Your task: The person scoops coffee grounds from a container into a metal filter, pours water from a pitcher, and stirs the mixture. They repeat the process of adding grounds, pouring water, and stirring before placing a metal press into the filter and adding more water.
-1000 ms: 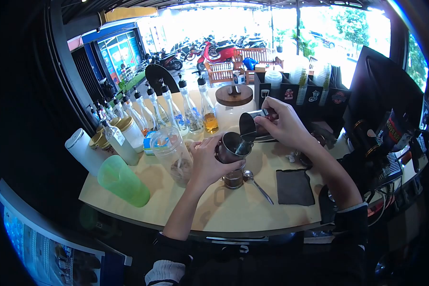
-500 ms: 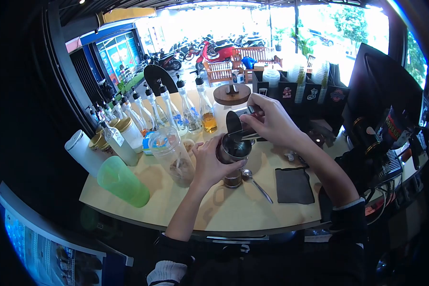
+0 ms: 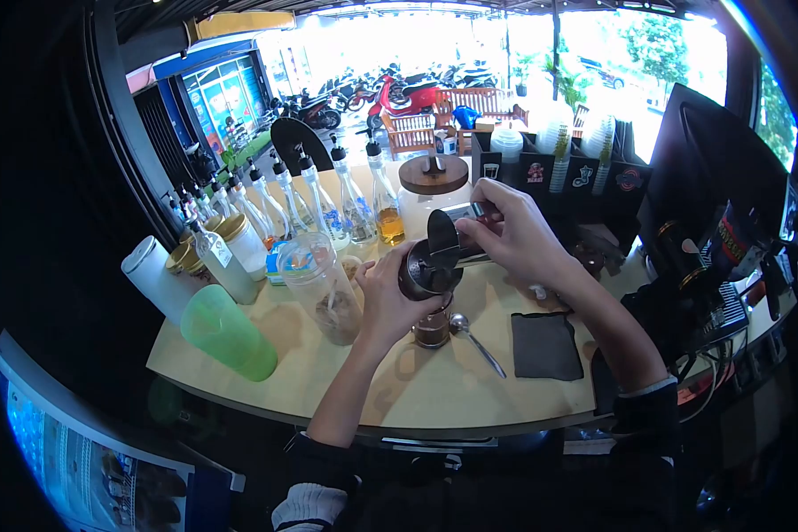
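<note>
The steel cup [image 3: 427, 270] hangs above the middle of the counter [image 3: 399, 390], clamped in the grip of the left hand [image 3: 386, 297] just over a small glass [image 3: 432, 330] of dark liquid. The right hand [image 3: 514, 235], its grip closed round a small steel pitcher [image 3: 448, 238], tips it onto the cup's rim from 1 o'clock. I judge a pour to be in hand, and the next move calls for righting the pitcher cleanly with the cup held level. A spoon [image 3: 477, 341] and a dark cloth [image 3: 545, 346] lie at 4 o'clock, syrup bottles [image 3: 328, 204] stand at 11 o'clock, and parked motorbikes [image 3: 399, 93] show beyond the open shopfront.
</note>
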Tool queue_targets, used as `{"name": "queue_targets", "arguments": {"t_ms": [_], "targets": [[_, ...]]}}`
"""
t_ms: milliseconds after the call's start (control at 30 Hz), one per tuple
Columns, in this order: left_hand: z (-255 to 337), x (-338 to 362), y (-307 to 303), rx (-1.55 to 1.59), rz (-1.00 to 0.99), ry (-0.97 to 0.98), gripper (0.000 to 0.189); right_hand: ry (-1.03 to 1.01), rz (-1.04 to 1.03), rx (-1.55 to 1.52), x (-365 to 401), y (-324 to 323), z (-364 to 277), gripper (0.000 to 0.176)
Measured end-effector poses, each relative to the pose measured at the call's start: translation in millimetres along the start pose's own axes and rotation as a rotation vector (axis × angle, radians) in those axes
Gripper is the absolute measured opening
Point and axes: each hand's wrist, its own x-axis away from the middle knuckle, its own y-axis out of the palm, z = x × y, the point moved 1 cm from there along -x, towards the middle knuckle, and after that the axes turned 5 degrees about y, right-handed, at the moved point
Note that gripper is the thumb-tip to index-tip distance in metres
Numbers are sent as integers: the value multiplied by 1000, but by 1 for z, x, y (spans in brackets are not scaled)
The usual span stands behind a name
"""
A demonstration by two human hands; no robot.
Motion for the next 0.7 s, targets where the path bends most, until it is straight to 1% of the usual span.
{"name": "queue_targets", "arguments": {"t_ms": [67,133,267,333,367,433,467,533,667,700], "targets": [[0,1,0,5,0,3,80,16,9,-22,1,-2,0,23],[2,2,-1,-26,12,22,80,-13,19,76,1,-5,-1,23],[2,2,-2,-37,17,25,80,22,62,5,3,-5,9,24],[-1,1,-1,-36,27,30,80,67,113,134,4,-9,12,24],[-1,1,-2,-36,27,30,80,68,113,134,5,-9,13,24],[-1,1,-4,-75,6,-1,80,112,169,-51,7,-8,19,22],[-1,1,-4,-75,6,-1,80,112,169,-50,8,-8,23,22],[0,0,-7,-94,40,3,79,102,215,-223,10,-9,37,19],[-6,-2,-10,-122,30,17,78,163,274,-260,20,-13,67,18],[-5,-2,-12,-116,47,17,78,183,285,-338,24,-13,70,19]]}}
